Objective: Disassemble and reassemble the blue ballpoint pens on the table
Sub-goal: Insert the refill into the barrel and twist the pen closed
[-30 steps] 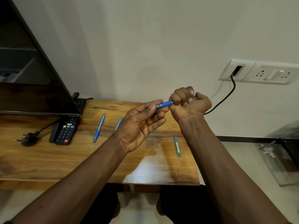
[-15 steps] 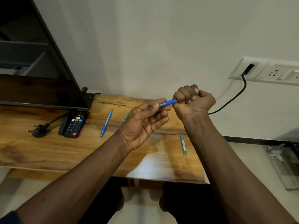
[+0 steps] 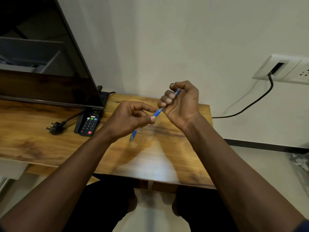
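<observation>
A blue ballpoint pen [image 3: 158, 112] is held up over the wooden table [image 3: 50, 144], slanting from lower left to upper right. My right hand [image 3: 182, 102] is curled around its upper barrel, and the pen's far end pokes out past the fingers. My left hand [image 3: 132, 118] pinches the pen's lower grip end between thumb and fingertips. Another blue pen [image 3: 133, 135] lies on the table, only its tip end showing below my left hand. Any other pens are hidden behind my hands and arms.
A TV remote [image 3: 89, 123] and a loose black plug [image 3: 54, 128] lie at the left, by the foot of a dark screen [image 3: 50, 64]. A wall socket panel [image 3: 282, 69] with a black cable is at the right. My knees are below the table's front edge.
The held pen has tilted from nearly level to a steeper slant. My right hand has turned palm-up and loosened its fist. The camera has shifted, and the pens on the table are now mostly hidden.
</observation>
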Motion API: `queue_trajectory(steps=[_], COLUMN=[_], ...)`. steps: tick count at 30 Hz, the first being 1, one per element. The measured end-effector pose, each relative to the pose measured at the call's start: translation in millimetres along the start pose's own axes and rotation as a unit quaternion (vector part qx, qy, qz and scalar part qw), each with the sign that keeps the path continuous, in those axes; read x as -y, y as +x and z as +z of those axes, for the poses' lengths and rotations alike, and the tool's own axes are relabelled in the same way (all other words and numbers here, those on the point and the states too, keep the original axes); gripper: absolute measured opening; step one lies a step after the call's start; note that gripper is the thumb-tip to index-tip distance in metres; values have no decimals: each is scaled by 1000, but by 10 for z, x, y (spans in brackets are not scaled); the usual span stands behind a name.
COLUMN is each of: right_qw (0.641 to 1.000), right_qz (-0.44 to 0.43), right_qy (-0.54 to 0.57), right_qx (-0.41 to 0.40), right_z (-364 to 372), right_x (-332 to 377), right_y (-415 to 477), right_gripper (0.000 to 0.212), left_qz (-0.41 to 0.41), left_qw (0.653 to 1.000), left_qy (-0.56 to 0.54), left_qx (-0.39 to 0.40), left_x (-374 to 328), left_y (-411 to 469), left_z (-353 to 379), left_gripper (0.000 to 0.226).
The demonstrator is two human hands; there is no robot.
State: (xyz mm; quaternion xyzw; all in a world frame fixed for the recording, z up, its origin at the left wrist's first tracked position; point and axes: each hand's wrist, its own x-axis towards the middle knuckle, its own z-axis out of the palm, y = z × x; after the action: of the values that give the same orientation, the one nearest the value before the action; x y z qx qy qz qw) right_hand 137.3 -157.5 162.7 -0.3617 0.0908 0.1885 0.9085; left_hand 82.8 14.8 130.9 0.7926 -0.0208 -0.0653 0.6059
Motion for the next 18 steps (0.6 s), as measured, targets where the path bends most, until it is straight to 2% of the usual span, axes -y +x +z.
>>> queue_trajectory(steps=[2,4,6,9,11,15,18], right_qw=[997,980,935,826,758,558,447], right_qz=[16,30,31,27,42,94,105], right_qy=[-78,-195,-352,-563,-651,-823,-885], right_qx=[14,-4,-28,-20,2,49,79], right_z=[66,87,20,-166,-305,-548,-685], right_x=[-64,-146,-225,-309,-358,-570,-755], right_y=[-30,-29,10,43,66,80,22], right_gripper=[13,24,40,71,74,80,90], left_qz=[13,14,-10,-44,-72,-109,-116], left_qw=[998,993,986,970,958,938,925], left_qy=[55,117,158,211,245,306,341], left_qx=[-5,-22,-58,-112,-127,-123,-120], left_x=[66,151,245,383,468,609,637], left_y=[-25,-57,-89,-118,-109,-43,-5], left_z=[-102,-183,-241,-295,-314,-297,-243], left_gripper=[20,9,3,3,4,17,26])
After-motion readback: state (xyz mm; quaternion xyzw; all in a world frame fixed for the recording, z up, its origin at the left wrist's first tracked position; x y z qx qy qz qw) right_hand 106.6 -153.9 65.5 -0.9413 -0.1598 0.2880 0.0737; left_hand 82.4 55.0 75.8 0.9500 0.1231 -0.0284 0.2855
